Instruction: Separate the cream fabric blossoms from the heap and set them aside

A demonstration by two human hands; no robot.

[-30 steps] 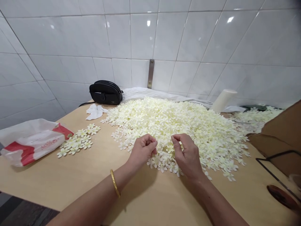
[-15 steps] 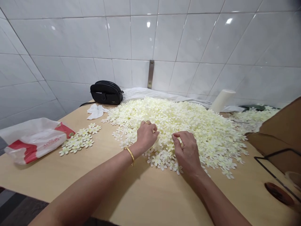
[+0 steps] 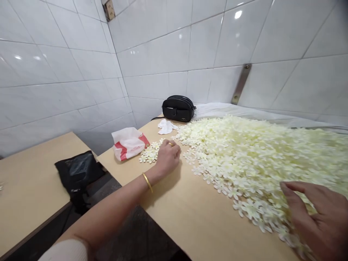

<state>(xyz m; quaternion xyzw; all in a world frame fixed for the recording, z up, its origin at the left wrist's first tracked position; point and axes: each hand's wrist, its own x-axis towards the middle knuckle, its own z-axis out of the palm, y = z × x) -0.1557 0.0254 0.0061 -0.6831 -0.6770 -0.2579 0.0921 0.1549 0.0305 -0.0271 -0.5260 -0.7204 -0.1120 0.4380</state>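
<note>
A wide heap of pale yellow-white artificial flowers (image 3: 244, 156) covers the right side of the wooden table. My left hand (image 3: 168, 157), with a gold ring and bracelet, is just right of a small group of the same flowers (image 3: 149, 155). Its fingers are curled, and whatever may be inside them is hidden. At the lower right, my right hand (image 3: 318, 214) is over the near edge of the heap. Thumb and forefinger meet in a pinch there; I cannot make out anything between them.
A white and red plastic packet (image 3: 130, 145) lies left of the small group. Behind are a crumpled white tissue (image 3: 166, 127) and a black zip bag (image 3: 178, 108). A second table (image 3: 32, 174) bears a black pouch (image 3: 80, 168), across a gap. Tiled walls stand behind.
The view has swung left, bringing the second table into sight. My left hand has moved left from the big heap to the small group. My right hand stays by the heap, still pinched.
</note>
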